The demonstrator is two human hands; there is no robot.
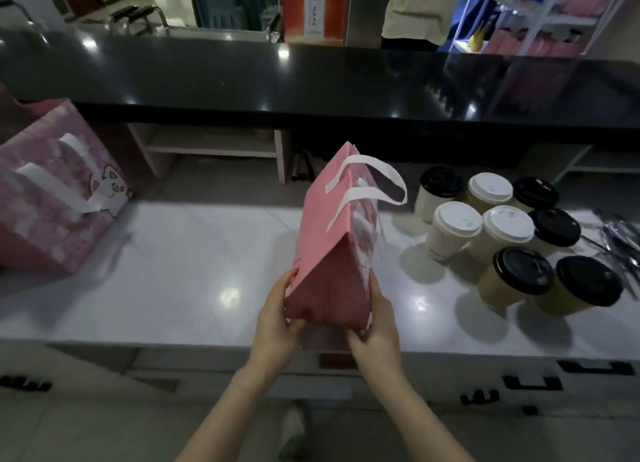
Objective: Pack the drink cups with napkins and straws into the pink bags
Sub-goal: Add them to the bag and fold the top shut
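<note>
A pink paper bag (332, 240) with white handles is tilted over the white counter, its folded bottom toward me and its mouth pointing away. My left hand (277, 319) grips the bottom's left corner and my right hand (375, 326) grips its right corner. Several lidded drink cups (505, 233), some with black lids and some with white, stand in a cluster to the right of the bag. Wrapped straws (620, 243) lie at the far right edge. No napkins are visible.
A second pink bag (52, 198) with a cat print stands at the counter's left end. A raised black countertop (311, 84) runs behind the white counter (194, 267). Beyond it stand a person and shelves with pink bags (540, 42).
</note>
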